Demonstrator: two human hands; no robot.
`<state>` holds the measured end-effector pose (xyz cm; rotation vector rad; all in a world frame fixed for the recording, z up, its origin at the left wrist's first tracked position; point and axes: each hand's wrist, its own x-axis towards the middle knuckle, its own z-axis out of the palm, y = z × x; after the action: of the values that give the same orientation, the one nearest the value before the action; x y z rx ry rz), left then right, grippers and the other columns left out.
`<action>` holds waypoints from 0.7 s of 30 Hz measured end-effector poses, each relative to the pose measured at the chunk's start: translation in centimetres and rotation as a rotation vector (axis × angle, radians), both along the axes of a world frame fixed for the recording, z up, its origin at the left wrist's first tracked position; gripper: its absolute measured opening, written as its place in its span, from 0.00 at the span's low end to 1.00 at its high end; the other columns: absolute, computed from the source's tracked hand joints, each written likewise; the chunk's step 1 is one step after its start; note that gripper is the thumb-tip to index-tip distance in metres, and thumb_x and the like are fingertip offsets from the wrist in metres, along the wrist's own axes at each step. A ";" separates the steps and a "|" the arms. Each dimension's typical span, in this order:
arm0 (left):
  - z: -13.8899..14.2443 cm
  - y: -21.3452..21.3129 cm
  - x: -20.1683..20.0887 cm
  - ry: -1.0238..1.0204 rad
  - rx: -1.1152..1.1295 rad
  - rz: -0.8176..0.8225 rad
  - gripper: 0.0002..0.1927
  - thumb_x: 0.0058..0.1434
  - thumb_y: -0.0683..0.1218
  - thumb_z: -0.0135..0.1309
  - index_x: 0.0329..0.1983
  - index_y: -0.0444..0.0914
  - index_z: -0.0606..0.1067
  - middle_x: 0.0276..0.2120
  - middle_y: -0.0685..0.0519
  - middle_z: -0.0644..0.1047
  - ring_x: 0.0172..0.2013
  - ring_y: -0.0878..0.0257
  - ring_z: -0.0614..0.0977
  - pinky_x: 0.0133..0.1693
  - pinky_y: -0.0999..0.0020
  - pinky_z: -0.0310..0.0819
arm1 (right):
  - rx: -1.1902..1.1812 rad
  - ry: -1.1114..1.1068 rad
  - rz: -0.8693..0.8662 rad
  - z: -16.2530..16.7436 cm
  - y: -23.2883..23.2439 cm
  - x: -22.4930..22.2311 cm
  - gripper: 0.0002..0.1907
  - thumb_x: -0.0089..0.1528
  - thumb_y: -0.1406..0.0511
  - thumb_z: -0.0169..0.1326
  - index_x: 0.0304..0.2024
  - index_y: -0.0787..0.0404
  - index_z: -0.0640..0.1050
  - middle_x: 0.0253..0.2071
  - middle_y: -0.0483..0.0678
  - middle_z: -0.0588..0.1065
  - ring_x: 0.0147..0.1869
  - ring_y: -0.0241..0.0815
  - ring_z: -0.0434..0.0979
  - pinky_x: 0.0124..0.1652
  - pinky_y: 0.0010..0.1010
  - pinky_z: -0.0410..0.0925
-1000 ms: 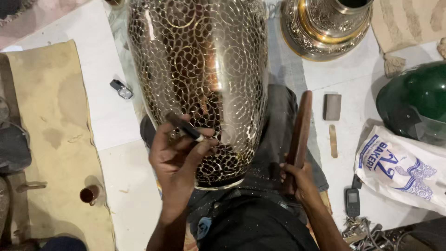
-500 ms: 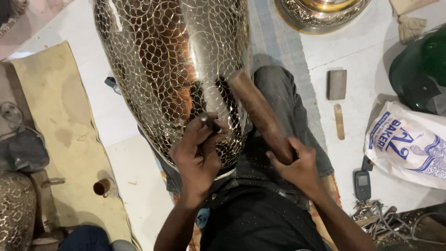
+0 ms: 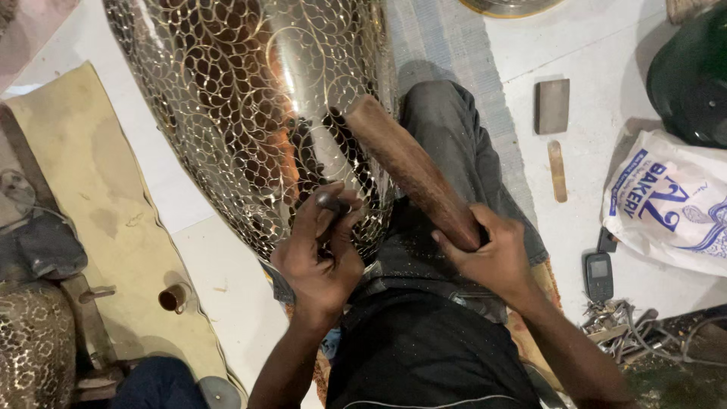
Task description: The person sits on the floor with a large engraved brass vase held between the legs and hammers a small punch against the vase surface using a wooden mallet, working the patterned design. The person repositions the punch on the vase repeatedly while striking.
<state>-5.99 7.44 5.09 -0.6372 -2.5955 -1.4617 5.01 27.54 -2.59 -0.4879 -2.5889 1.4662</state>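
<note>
The left hand [image 3: 322,261] pinches a small dark chisel [image 3: 331,203], tip hidden, against the large engraved silvery metal vase [image 3: 250,113], cut off above, while the right hand [image 3: 492,254] grips a brown wooden mallet [image 3: 413,170].

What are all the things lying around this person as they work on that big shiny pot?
engraved metal vessel: one, silver with a gold sheen, across the lap, top centre
wooden mallet: one, brown, in the right hand, head by the vessel
chisel: one, dark, in the left hand, tip on the vessel
flat block: one, grey, floor upper right
small stick: one, tan, below the block
printed plastic bag: one, white and blue, right
mobile phone: one, dark, beside the bag
green rounded object: one, top right
beige mat: one, left
small cup: one, copper, on the mat
left hand: gripping the chisel
right hand: gripping the mallet
</note>
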 end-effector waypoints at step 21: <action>-1.0 0.5 -0.2 0.111 -0.255 -0.103 0.17 0.59 0.25 0.46 0.49 0.28 0.77 0.35 0.48 0.86 0.22 0.69 0.82 0.18 0.74 0.66 | 0.004 0.021 0.268 7.1 5.9 -4.4 0.28 0.47 0.72 0.61 0.52 0.71 0.77 0.33 0.54 0.79 0.33 0.42 0.82 0.33 0.32 0.73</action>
<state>-6.16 7.94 4.13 -0.8658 -2.7190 -1.0916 0.58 33.45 4.49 -0.1259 -2.7241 1.5298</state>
